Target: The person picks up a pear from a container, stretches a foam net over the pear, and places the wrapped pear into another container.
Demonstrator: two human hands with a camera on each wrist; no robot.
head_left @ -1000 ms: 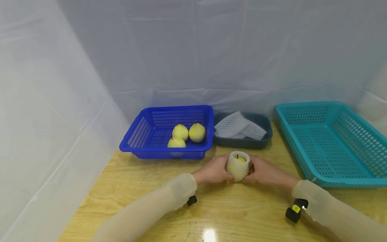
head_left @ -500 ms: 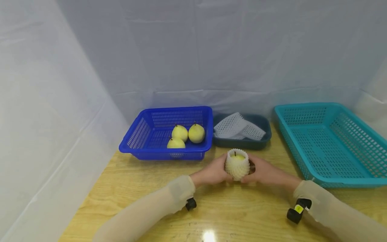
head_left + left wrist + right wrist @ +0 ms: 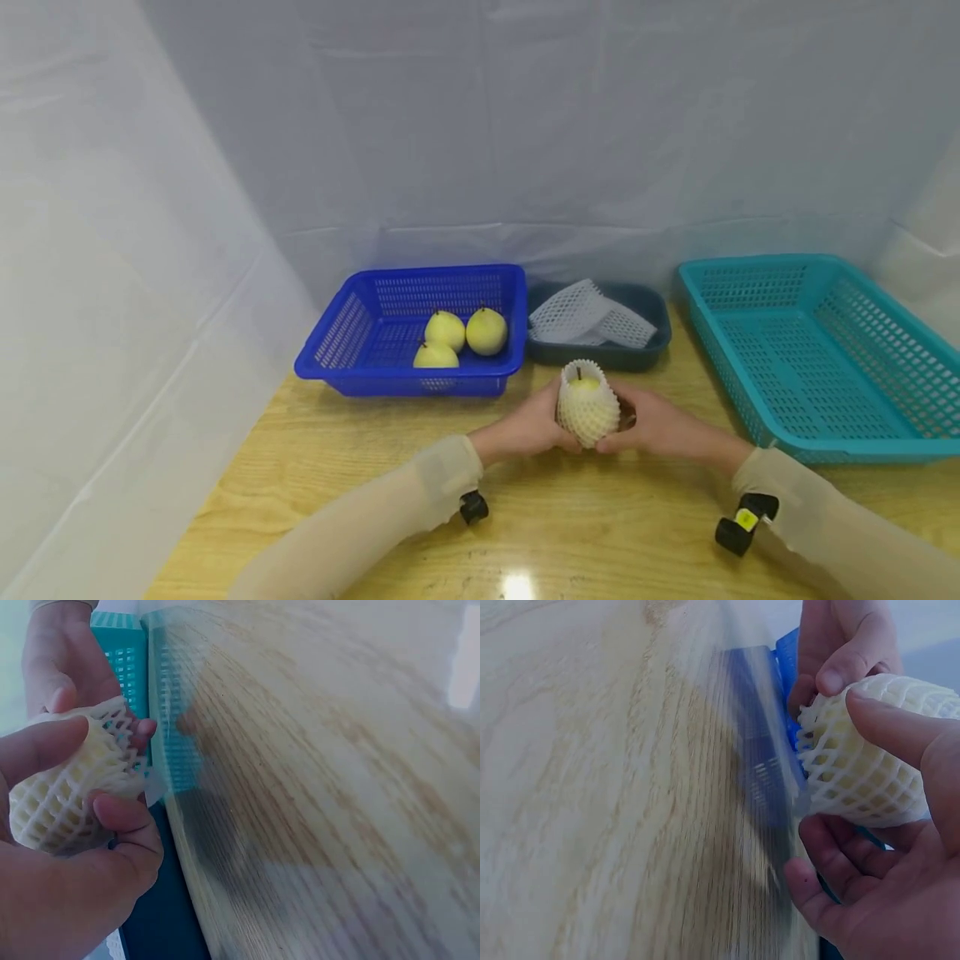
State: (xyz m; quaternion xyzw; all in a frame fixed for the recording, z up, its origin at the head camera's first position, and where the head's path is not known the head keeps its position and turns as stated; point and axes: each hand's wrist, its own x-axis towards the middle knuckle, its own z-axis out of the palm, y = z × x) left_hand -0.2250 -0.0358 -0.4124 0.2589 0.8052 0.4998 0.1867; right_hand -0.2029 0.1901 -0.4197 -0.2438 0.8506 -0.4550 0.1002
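A pale yellow pear [image 3: 585, 384] sits inside a white foam net sleeve [image 3: 588, 419], its stem and top showing through the sleeve's upper opening. My left hand [image 3: 531, 423] grips the sleeved pear from the left, with the thumb on the near side. From the other side my right hand [image 3: 660, 423] holds it too, its thumb laid along the net. In the left wrist view the foam net [image 3: 64, 784] wraps round the fruit between both hands. The right wrist view shows the sleeve's loose edge close to the wooden table [image 3: 630, 787], with several right fingers curled below it.
Three bare pears, one of them a pear [image 3: 487, 332] at the right, lie in a blue basket [image 3: 420, 383]. Beside it a dark teal tray [image 3: 600, 357] holds more foam nets [image 3: 573, 312]. A larger turquoise basket [image 3: 862, 450] stands at the right.
The sleeved pear has tipped slightly, and the net's opening has shifted a little up and to the left. Both hands have stayed on it, nearly in place.
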